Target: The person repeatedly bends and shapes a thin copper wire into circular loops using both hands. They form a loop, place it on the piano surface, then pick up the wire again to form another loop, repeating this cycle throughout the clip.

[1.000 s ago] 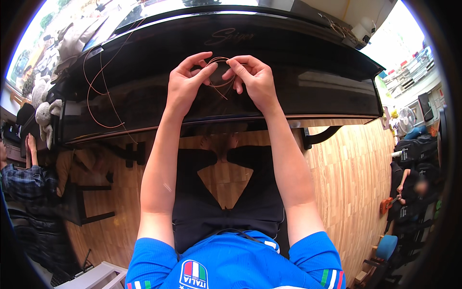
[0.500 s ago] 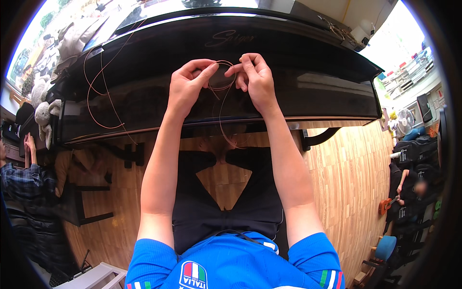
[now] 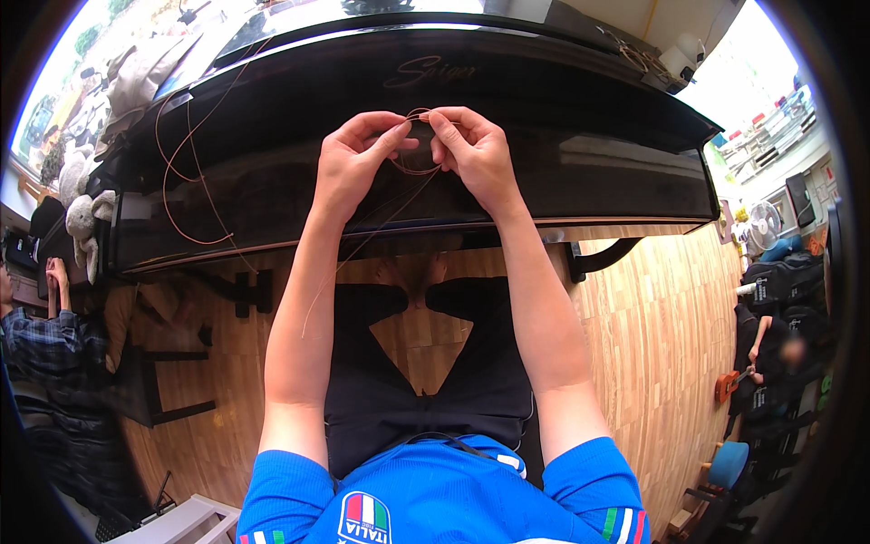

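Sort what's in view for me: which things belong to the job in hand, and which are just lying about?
In the job:
- coiled coppery wire, pinched by left hand and right hand

Lying about:
- grey plush toy
- fan
- blue stool
- loose wire on the black piano, left side; possibly related, can't tell

Cursive lettering (image 3: 430,72) marks the glossy black panel (image 3: 562,104); white capitals (image 3: 372,535) mark the tricolour shield-shaped badge (image 3: 366,513) on the blue shirt (image 3: 462,485).

Glossy black piano (image 3: 562,100) carries loose copper-coloured wire (image 3: 165,189), looped over its left part. Wood-plank floor (image 3: 652,354) bears the piano, a black chair (image 3: 145,385), a blue-topped stool (image 3: 728,464).
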The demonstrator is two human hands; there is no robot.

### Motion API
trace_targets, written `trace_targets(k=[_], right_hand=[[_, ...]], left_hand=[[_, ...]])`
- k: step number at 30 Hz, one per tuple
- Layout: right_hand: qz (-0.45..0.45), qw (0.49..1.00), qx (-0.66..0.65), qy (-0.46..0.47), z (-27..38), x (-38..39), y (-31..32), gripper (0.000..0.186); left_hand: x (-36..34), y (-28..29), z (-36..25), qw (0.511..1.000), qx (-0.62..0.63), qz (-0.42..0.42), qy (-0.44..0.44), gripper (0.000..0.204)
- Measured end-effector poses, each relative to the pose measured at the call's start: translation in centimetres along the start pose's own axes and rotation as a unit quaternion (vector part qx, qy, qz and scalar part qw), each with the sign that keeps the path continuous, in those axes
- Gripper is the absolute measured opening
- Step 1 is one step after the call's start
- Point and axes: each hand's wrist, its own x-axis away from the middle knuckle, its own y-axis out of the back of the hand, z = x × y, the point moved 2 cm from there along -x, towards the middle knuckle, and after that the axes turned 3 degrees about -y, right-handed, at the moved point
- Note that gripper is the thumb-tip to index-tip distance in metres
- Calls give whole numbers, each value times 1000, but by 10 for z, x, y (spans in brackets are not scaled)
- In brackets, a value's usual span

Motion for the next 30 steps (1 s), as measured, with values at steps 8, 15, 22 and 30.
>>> trace_targets(k=[8,15,22,30], right_hand=[[-29,999,-26,-2,-3,-1,4,22],[-19,1000,-11,-4,3,1,3,23],[15,999,43,7,3,2,2,22],[-44,995,-79,39,-3,-4,7,11]], left_hand=[[0,-3,-1,1000,-5,-2,-16,27],[0,3,1,999,-6,20,32,31],[2,1,-11,995,88,14,53,42],[1,6,-5,992,84,91,0,42]])
